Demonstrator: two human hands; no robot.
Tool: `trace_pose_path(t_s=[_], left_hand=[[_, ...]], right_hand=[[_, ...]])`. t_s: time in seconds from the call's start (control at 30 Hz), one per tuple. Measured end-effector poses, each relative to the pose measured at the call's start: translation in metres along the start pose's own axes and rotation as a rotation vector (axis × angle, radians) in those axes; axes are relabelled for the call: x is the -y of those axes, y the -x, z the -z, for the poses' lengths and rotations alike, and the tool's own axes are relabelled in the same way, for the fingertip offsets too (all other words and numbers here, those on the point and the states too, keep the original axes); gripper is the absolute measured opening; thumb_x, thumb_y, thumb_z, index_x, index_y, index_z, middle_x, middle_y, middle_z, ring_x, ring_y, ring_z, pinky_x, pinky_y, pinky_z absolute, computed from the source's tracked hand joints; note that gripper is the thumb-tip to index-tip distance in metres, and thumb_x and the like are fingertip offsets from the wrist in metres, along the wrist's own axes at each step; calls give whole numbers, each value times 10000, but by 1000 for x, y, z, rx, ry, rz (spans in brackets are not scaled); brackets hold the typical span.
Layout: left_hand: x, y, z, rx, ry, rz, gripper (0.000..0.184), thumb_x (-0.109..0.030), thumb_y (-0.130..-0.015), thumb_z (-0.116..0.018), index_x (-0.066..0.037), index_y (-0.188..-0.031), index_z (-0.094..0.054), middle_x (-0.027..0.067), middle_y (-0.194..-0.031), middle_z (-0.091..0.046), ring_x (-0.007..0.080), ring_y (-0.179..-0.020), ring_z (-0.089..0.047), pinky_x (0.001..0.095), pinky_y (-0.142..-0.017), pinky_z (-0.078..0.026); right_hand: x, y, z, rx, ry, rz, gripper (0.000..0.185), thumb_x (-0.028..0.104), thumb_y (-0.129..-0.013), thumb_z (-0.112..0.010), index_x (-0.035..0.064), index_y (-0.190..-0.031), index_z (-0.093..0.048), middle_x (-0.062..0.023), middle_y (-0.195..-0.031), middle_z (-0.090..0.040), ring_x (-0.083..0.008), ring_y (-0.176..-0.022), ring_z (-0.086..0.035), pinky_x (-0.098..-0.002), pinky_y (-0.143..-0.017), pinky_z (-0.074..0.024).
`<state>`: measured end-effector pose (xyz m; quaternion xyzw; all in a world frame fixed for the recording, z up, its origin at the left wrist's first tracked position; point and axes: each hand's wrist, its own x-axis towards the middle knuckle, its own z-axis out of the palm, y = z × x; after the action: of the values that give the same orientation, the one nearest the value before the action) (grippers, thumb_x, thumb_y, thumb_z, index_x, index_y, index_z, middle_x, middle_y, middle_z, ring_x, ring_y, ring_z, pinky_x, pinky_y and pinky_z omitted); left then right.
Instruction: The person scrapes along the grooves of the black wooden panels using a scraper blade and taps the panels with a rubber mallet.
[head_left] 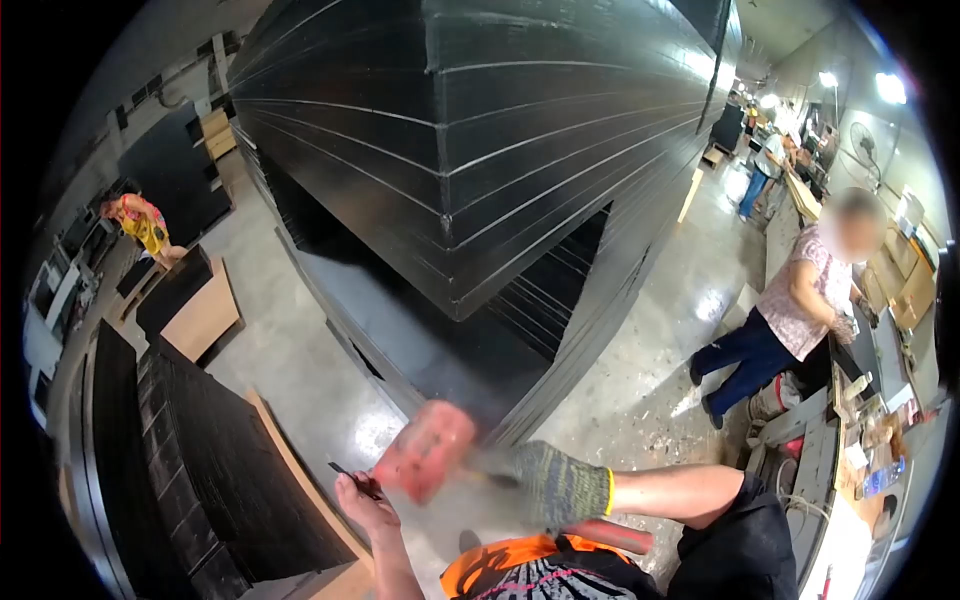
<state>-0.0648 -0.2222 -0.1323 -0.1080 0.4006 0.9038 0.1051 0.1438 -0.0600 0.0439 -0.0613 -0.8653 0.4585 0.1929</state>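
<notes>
My left hand (368, 503) is bare, its fingers closed on a small dark tool (352, 476) with a pointed tip. My right hand (560, 487) wears a grey-green knitted glove with a yellow cuff and is wrapped round a thin handle blurred by motion. A red block-shaped thing (430, 452), also blurred, lies between my hands, close to the left one; it seems to be on that handle. Ahead of both hands rises a tall stack of black panels (450, 200) with an opening low in its corner. A red cylindrical bar (615, 536) shows below the glove.
More black panels (200, 450) are stacked at the left. On the right, a person (800, 290) in a patterned shirt stands at a cluttered workbench (850, 480). Another person (145, 225) bends over boards at the far left. Others work at the back right.
</notes>
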Motion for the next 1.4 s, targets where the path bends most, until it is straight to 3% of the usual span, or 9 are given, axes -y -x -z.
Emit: trace_pose_path(t_s=[0.17, 0.27, 0.33, 0.5, 0.87, 0.9, 1.1, 1.3, 1.4], left_hand=[[-25, -12, 46, 84, -74, -103, 236, -221, -980, -493, -77, -793, -494, 26, -692, -506, 154, -662, -527, 291, -678, -475], [-17, -21, 65, 86, -98, -107, 221, -216, -981, -489, -79, -808, -481, 24, -693, -500, 161, -660, -526, 314, -683, -477], [-6, -17, 48, 116, -139, -57, 183, -208, -982, -488, -84, -848, -478, 31, -707, -502, 171, -674, -526, 319, -684, -468], [-14, -14, 45, 189, -112, -72, 141, -204, -977, -497, -88, -898, -483, 37, -726, -499, 163, -702, -519, 313, -707, -463], [-15, -4, 31, 220, -185, -111, 189, -233, -982, -499, -86, -867, -473, 34, -730, -505, 163, -695, -513, 320, -709, -457], [-18, -3, 35, 195, -197, -134, 192, -236, -982, -499, -87, -863, -472, 33, -728, -500, 160, -694, -510, 314, -704, -458], [1, 6, 21, 152, -198, -36, 193, -236, -986, -492, -85, -867, -484, 39, -726, -503, 164, -690, -512, 327, -702, -453], [-15, 15, 21, 158, -191, -151, 199, -226, -980, -505, -88, -841, -475, 30, -718, -501, 154, -695, -513, 294, -695, -448], [-9, 18, 12, 190, -193, -119, 195, -235, -988, -492, -89, -859, -476, 32, -721, -501, 154, -694, -509, 313, -710, -448]], right_hand=[[22, -14, 70, -179, -524, -807, 205, 185, -869, -598, 18, -988, -597, -118, -765, -633, -198, -678, -632, -371, -620, -507], [18, -14, 33, -58, -251, -612, 186, 184, -868, -590, 12, -937, -603, -109, -800, -633, -224, -738, -624, -374, -628, -505], [2, -16, 7, -202, 338, 395, 234, 164, -913, -586, 32, -1104, -609, -19, -687, -604, -112, -560, -595, -279, -506, -501], [12, -16, 50, -209, -495, -861, 297, 280, -872, -599, 11, -997, -593, -122, -781, -635, -222, -724, -630, -368, -637, -510], [-27, -19, 48, -159, -496, -20, 349, 159, -882, -631, 5, -1193, -592, -90, -820, -654, -187, -626, -638, -307, -540, -531], [-8, -7, 70, -198, -665, -735, 335, 172, -896, -631, -3, -1179, -593, -74, -748, -636, -161, -518, -607, -286, -445, -509], [-4, 3, 11, -74, -194, -125, 222, 227, -840, -630, 77, -1004, -629, -68, -898, -627, -165, -792, -577, -357, -701, -485], [-16, -7, 73, -180, -466, -814, 287, 244, -855, -653, 76, -1088, -639, -37, -770, -621, -128, -746, -595, -321, -668, -501], [-21, -4, 57, -46, -241, -440, 402, 208, -851, -676, 37, -1209, -613, -45, -1003, -676, -173, -885, -639, -313, -803, -509]])
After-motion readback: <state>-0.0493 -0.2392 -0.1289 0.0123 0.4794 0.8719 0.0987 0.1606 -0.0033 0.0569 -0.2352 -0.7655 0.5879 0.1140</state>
